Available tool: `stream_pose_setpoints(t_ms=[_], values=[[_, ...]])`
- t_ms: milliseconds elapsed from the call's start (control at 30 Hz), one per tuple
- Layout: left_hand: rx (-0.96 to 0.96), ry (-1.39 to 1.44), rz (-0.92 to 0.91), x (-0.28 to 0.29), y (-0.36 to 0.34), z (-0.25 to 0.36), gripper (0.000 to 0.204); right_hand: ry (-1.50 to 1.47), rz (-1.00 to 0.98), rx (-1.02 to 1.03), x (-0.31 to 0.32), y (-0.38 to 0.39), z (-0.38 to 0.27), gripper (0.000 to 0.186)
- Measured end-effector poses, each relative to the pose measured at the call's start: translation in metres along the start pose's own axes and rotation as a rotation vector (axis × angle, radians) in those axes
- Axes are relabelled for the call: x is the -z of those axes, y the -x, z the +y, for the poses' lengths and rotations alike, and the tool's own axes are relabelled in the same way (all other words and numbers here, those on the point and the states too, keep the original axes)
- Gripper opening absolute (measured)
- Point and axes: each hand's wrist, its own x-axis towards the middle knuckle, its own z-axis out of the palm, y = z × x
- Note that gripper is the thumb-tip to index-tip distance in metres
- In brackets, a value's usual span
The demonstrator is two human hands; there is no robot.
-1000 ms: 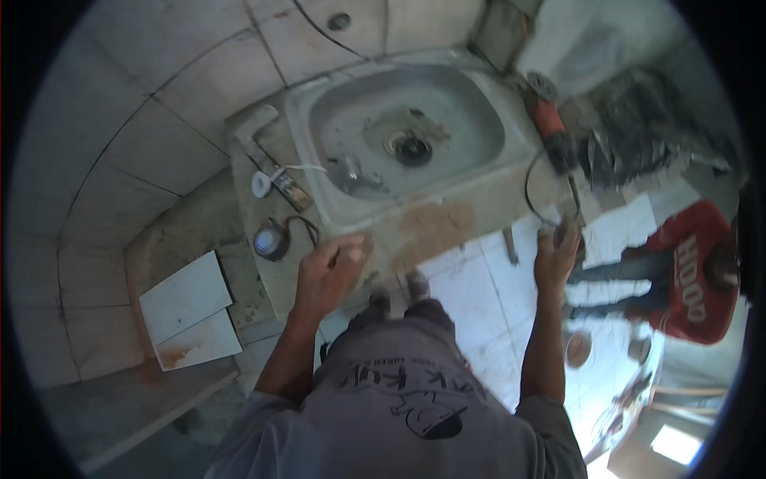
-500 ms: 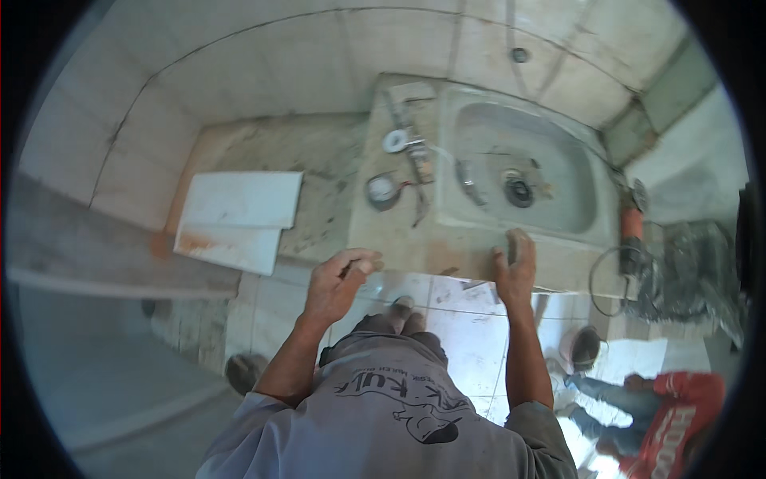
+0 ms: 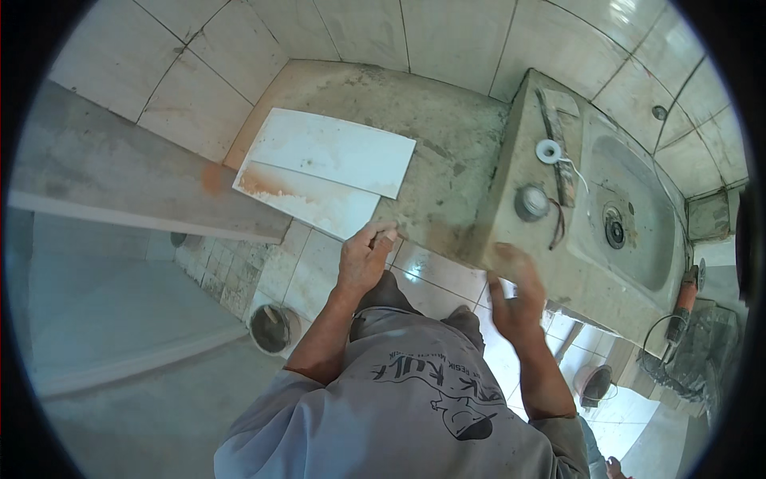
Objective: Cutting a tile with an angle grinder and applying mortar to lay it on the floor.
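Observation:
My left hand (image 3: 365,257), fingers curled, is at the front edge of the lower concrete counter (image 3: 435,191); what, if anything, it holds is hidden. My right hand (image 3: 519,295), blurred with fingers apart, is by the front corner of the raised sink counter (image 3: 519,191). Two overlapping white tiles (image 3: 327,148) lie on the lower counter, one stained orange. The sink counter bears a white tape roll (image 3: 549,151), a round metallic object (image 3: 531,202) with a short cord, a long narrow strip (image 3: 552,120) and a sink basin (image 3: 638,227).
An orange angle grinder (image 3: 685,299) lies at the right beside dark plastic sheeting (image 3: 710,335). Buckets stand on the floor at left (image 3: 273,327) and right (image 3: 594,383). A concrete ledge (image 3: 144,199) runs along the left. Part of another person shows at the bottom right (image 3: 594,447).
The view has swung left, so the sink sits at the right and the tiles more centrally. Both hands moved along the counter edge, and the other person has mostly left the view.

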Motion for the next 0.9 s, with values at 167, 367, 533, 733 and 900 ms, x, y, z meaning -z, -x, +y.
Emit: stream_pose_setpoints(t_ms=[167, 367, 533, 733, 900], values=[[-0.083, -0.098, 0.116, 0.082, -0.082, -0.044, 0.03, -0.027, -0.14, -0.276, -0.164, -0.056, 0.013, 0.04], [-0.179, -0.461, 0.379, 0.22, -0.19, -0.144, 0.031, -0.047, -0.073, -0.923, -0.285, -0.111, 0.06, 0.045], [-0.098, -0.711, 0.456, 0.304, -0.258, -0.214, 0.037, 0.09, 0.066, -0.961, -0.321, -0.131, 0.098, 0.05], [-0.048, -0.722, 0.347, 0.319, -0.328, -0.251, 0.047, -0.062, 0.158, -1.23, -0.322, -0.154, 0.094, 0.052], [-0.057, -0.721, 0.297, 0.303, -0.341, -0.242, 0.048, -0.115, 0.18, -1.309, -0.311, -0.164, 0.086, 0.052]])
